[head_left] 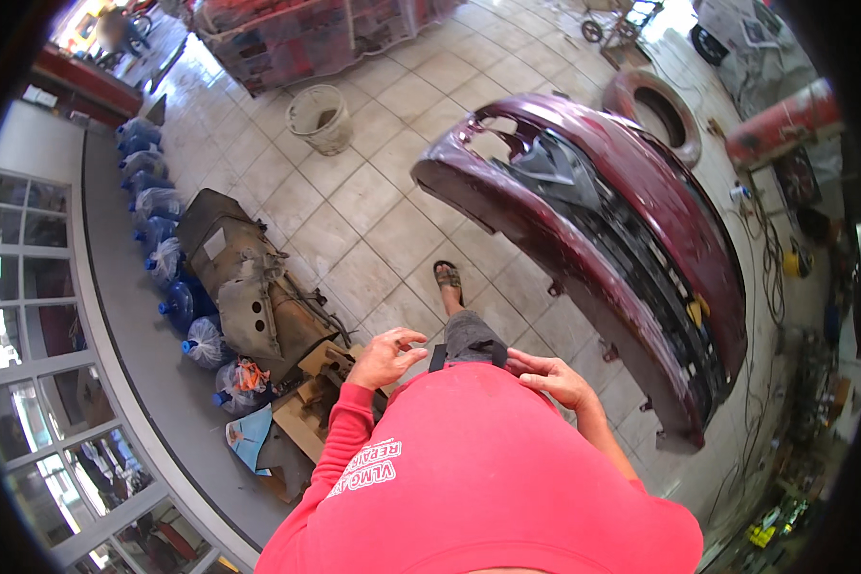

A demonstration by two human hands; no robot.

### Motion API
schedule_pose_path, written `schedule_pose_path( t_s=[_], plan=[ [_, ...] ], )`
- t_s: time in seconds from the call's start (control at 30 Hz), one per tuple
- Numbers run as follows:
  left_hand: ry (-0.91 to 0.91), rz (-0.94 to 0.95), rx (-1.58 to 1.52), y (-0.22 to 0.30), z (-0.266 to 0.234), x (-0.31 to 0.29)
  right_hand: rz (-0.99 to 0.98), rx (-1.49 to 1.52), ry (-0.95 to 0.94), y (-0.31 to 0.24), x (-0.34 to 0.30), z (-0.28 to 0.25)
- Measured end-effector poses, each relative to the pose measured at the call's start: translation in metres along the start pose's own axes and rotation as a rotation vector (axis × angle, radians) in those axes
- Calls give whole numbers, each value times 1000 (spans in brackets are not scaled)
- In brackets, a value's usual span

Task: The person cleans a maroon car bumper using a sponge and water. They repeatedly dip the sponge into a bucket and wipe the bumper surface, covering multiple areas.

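Observation:
My left hand (390, 357) hovers beside my waist, its fingers loosely curved and apart, with nothing in it. On the other side, my right hand (553, 378) is held close to the hem of my red shirt (507, 459). Its fingers are stretched out and hold nothing that I can see. Dark grey shorts (475, 337) show between the two hands. A maroon car bumper (674, 230) with a black grille insert (622, 234) stands ahead and to the right, apart from both hands. One sandalled foot (448, 277) is forward on the tiles.
Worn dark panels (234, 277) and cardboard (306, 411) lie at left, beside several blue water jugs (187, 304) along the wall. Ahead stands a dirty white bucket (320, 119). Beyond the bumper are a tire (655, 115), a red cylinder (784, 124) and loose cables (770, 249).

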State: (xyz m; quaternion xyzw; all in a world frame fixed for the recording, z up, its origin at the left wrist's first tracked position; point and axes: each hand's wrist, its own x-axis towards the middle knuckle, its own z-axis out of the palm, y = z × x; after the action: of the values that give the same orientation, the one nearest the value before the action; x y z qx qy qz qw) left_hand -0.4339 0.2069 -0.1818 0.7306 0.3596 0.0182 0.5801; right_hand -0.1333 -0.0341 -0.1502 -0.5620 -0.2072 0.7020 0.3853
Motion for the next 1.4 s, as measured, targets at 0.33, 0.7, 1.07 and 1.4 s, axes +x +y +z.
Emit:
schedule_pose_path(
  t_s=[0.33,0.7,1.07,1.4],
  plan=[
    [149,-230,67,-14,-128,90,-521,-644,231,-191,142,-38],
    [43,-192,258,-38,-283,198,-722,-710,706,-343,282,-43],
    [13,-77,480,-83,-488,348,417,-817,309,-199,430,9],
    [-24,-80,497,-73,-642,425,543,-323,549,-135,537,21]
  ],
)
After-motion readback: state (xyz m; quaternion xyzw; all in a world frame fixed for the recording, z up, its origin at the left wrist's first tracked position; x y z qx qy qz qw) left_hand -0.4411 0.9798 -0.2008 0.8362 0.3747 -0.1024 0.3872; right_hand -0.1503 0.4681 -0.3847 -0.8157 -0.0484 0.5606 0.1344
